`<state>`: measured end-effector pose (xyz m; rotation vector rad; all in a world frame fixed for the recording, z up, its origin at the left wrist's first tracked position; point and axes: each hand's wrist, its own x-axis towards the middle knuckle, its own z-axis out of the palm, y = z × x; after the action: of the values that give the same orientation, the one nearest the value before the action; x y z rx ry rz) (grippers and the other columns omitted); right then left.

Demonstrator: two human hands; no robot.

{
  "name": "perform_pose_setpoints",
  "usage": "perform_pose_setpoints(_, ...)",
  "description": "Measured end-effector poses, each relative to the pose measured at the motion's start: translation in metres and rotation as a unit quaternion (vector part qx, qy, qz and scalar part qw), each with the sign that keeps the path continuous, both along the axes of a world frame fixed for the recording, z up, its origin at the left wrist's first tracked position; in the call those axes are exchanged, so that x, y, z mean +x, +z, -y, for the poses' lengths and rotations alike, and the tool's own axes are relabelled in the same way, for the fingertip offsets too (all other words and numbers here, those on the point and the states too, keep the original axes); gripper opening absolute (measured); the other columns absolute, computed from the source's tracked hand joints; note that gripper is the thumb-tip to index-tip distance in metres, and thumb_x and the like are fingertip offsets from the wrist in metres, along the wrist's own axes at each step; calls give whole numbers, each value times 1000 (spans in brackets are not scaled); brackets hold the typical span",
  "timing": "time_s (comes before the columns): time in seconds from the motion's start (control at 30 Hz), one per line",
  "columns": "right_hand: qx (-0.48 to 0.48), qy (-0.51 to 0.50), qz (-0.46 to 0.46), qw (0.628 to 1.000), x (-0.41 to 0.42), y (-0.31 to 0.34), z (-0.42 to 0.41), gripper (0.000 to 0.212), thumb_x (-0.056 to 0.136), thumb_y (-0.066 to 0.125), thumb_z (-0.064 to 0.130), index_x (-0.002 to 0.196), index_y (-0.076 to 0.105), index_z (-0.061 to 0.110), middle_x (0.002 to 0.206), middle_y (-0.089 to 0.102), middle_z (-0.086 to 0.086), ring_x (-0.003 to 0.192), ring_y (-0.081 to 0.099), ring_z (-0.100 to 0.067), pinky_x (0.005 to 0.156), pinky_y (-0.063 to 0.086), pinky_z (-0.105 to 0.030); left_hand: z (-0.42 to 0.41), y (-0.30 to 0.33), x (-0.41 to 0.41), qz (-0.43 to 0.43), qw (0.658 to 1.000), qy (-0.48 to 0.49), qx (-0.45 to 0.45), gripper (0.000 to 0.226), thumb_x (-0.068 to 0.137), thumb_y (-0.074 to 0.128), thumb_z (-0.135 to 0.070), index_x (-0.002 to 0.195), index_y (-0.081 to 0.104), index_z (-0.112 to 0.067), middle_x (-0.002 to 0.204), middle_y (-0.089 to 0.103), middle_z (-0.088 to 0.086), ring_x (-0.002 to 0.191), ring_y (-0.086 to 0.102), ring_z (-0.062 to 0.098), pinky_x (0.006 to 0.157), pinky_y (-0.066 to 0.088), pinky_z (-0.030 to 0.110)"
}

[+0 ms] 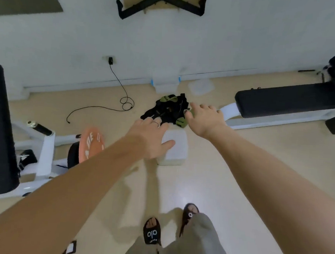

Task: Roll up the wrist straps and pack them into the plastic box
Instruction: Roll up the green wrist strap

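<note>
Both your left hand (152,137) and right hand (205,117) are spread and empty; take one strap from the wrist straps (167,109) first.

A glossy beige floor (248,172) meets a white wall (188,39), with a black padded bench (291,99) at right, an orange weight plate (92,144) at left and a black cable (123,92) trailing from a socket.

two hands (152,137), one strap pile (166,110), two boxes (174,150)
</note>
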<state>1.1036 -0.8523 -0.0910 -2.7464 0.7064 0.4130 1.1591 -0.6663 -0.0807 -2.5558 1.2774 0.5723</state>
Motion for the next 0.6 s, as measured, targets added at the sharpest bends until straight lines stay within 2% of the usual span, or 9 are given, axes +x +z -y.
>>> perform_pose_setpoints(0.13,12,-2,-7,1000,74,-15,51,52,108,23,47,149,40,21,147,51,-11,135,42,-34,109,30,-48,50,-11,67,32,999,-2,-21,96,79,1,-74,150,41,-22,148,48,2,132,44,25,109,35,39)
perform_pose_setpoints(0.27,18,19,-13,1000,149,-30,102,49,108,24,45,146,43,20,144,52,-11,133,44,-35,109,32,-48,104,-29,139,13,1000,26,4,71,98,24,-66,149,39,-20,150,45,5,134,44,27,108,38,43)
perform_pose_setpoints(0.43,18,51,-43,998,233,-38,150,50,108,22,44,150,39,20,146,50,-12,134,43,-36,111,32,-49,152,-38,207,-6,999,45,24,67,101,27,-63,153,34,-20,154,42,6,137,41,28,110,35,44)
perform_pose_setpoints(0.6,9,66,-59,996,314,-49,184,47,108,22,44,144,42,21,141,53,-11,130,45,-34,105,34,-47,184,-46,284,-25,999,49,3,67,102,28,-62,156,30,-21,157,39,7,139,40,29,111,35,44)
